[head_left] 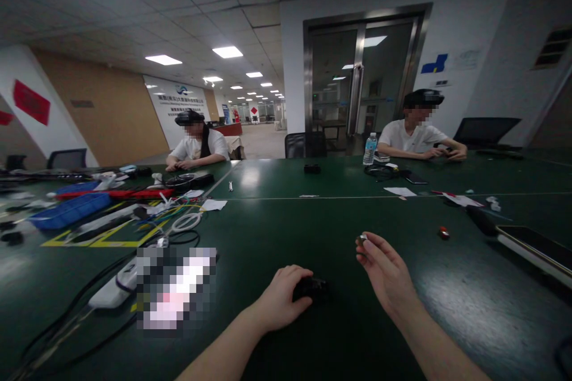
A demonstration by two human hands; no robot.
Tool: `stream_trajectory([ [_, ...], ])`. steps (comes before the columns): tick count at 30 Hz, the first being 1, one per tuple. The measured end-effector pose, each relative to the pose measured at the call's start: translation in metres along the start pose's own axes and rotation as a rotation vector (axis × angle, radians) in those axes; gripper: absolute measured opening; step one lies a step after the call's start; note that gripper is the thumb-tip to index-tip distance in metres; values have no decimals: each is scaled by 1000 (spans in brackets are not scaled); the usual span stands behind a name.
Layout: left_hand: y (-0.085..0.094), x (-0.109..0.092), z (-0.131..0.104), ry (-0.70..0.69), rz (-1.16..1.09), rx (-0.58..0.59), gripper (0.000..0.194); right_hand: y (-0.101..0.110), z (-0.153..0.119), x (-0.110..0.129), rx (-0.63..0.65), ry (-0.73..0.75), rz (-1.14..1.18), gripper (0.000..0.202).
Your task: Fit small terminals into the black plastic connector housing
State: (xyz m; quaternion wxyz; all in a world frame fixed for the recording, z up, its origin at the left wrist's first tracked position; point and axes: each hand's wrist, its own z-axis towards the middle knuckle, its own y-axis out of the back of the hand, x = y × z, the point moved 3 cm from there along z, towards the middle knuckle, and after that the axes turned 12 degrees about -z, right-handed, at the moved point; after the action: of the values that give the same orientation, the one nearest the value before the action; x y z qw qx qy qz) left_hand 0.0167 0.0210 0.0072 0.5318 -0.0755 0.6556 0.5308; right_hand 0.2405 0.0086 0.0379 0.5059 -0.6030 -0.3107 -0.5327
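My left hand (pixel 286 297) is closed around the left end of a small black box-like object (pixel 319 289) lying on the dark green table (pixel 250 345). Its exact kind is too dark to make out. To the right, my right hand (pixel 386 274) is raised a little and pinches a small shiny metallic piece (pixel 361 240) between thumb and fingertips. Fingers cover part of that piece. Beyond my right hand, a small red and silver object (pixel 443 233) rests on the table.
At left lie a white power strip (pixel 109 289) with cables, a blurred-out bright screen (pixel 179 292) and a blue tray (pixel 71 209). A phone-like slab (pixel 540 244) is at right. Across the table sit two people (pixel 201 146), (pixel 417 131) near a water bottle (pixel 370 149).
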Motion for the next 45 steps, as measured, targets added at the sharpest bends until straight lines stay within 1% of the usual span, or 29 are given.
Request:
stream_trajectory([
  [6,0,1,0,-6,-11,-7,46,0,0,3,-11,13,37,30],
  [11,0,5,-1,41,-17,10,48,1,1,3,-1,-2,42,34],
  [15,0,7,0,52,-25,9,51,2,2,0,31,-21,44,29],
  [19,-1,9,1,41,-17,13,50,3,2,-2,39,-23,-2,29],
  [22,-1,8,1,37,-11,13,49,2,1,-2,33,-27,4,30],
  [26,1,2,0,42,-21,10,47,0,1,2,29,-48,73,34],
  [29,2,0,1,45,-23,29,47,0,1,6,37,-45,100,34],
  [34,1,2,2,45,-19,17,47,0,0,9,37,10,29,34],
  [40,1,2,2,51,-24,17,49,-4,-3,1,80,58,-186,38],
  [45,2,2,1,56,-24,14,49,-7,-5,-5,105,76,-283,40],
])
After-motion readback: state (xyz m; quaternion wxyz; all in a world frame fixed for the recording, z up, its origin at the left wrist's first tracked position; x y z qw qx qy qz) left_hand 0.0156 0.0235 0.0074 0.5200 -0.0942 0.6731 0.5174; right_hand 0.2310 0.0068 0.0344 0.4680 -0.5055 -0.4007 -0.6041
